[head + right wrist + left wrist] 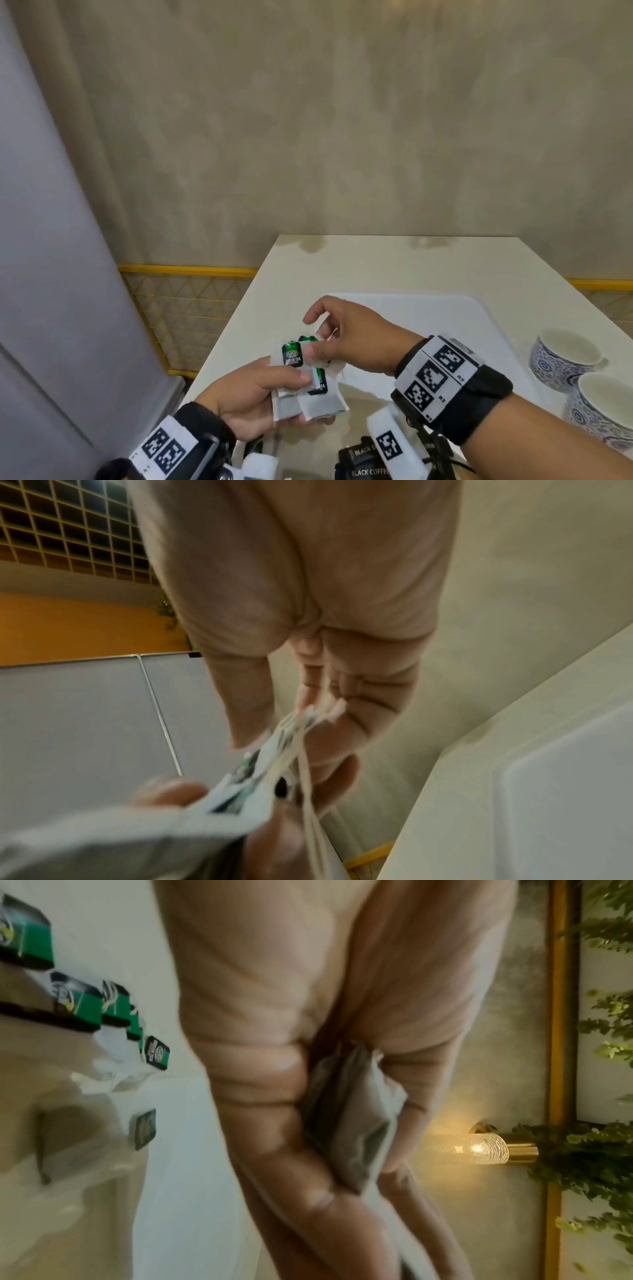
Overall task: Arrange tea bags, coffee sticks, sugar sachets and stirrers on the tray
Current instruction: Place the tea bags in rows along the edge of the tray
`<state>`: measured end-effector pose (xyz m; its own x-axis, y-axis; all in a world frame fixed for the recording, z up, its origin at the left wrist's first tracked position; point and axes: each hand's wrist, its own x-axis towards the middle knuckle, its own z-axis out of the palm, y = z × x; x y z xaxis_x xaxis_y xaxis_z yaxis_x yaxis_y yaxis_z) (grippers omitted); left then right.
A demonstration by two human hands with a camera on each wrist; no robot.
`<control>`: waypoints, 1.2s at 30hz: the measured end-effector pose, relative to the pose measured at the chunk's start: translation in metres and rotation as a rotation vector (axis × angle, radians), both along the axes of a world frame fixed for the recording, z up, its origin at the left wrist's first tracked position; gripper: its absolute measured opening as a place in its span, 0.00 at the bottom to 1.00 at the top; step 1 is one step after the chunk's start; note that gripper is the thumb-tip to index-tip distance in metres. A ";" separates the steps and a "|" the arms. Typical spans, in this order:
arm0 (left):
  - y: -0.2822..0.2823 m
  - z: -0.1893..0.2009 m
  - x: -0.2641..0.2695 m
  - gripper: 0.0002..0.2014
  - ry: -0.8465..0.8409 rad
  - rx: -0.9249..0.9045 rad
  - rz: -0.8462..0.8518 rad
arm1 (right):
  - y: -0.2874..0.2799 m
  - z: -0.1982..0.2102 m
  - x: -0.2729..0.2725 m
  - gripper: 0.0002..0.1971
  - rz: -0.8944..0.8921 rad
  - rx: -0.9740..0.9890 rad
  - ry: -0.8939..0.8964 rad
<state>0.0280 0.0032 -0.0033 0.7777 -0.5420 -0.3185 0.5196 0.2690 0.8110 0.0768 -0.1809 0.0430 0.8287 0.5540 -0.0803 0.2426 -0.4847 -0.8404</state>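
While two blue-patterned ceramic cups [565,356] sit hollow and white inside beside the flat white rectangular tray [445,318], the left hand [253,394] grips soft papery green-tagged tea bags [308,387] above the table; the right hand [346,332] pinches their tops.

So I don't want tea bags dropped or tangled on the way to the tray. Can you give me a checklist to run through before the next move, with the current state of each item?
1. Left hand grips the bunch of tea bags: ok, thumb on top, fingers beneath.
2. Right hand has hold of the bags' top: ok, it pinches near the green tags.
3. Strings untangled: cannot tell, they bunch at the right hand's fingers in the right wrist view.
4. Tray within view: ok, it lies just beyond the hands.
5. Landing spot free: ok, the visible tray surface is bare.
6. Cups out of the path: ok, they stand off to the right.
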 end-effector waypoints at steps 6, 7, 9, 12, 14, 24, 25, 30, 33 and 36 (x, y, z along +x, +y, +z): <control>0.015 0.007 -0.004 0.32 -0.049 -0.044 0.250 | -0.004 -0.005 -0.010 0.27 -0.007 0.112 0.256; 0.016 0.009 -0.004 0.33 -0.075 -0.051 0.252 | -0.003 -0.005 -0.013 0.27 0.020 0.145 0.308; 0.015 0.013 -0.005 0.31 -0.113 -0.095 0.234 | 0.001 -0.008 -0.017 0.27 0.038 0.214 0.344; 0.015 0.016 -0.008 0.30 -0.106 -0.135 0.252 | 0.003 -0.011 -0.015 0.27 0.003 0.255 0.322; 0.014 0.016 -0.010 0.33 -0.096 -0.121 0.283 | 0.001 -0.011 -0.013 0.26 0.008 0.248 0.316; 0.008 0.019 -0.014 0.20 0.009 -0.057 0.553 | -0.015 -0.021 -0.005 0.10 0.002 0.142 0.314; 0.009 0.020 -0.013 0.19 0.009 -0.040 0.572 | -0.017 -0.023 0.001 0.09 -0.048 0.129 0.300; 0.011 0.018 -0.014 0.17 0.019 0.044 0.611 | -0.017 -0.044 0.026 0.09 -0.161 -0.124 0.255; 0.009 0.014 -0.017 0.14 0.027 0.137 0.615 | -0.009 -0.057 0.029 0.10 -0.055 -0.401 0.201; 0.009 0.013 -0.021 0.14 0.062 0.166 0.611 | -0.001 -0.063 0.031 0.10 -0.006 -0.529 0.124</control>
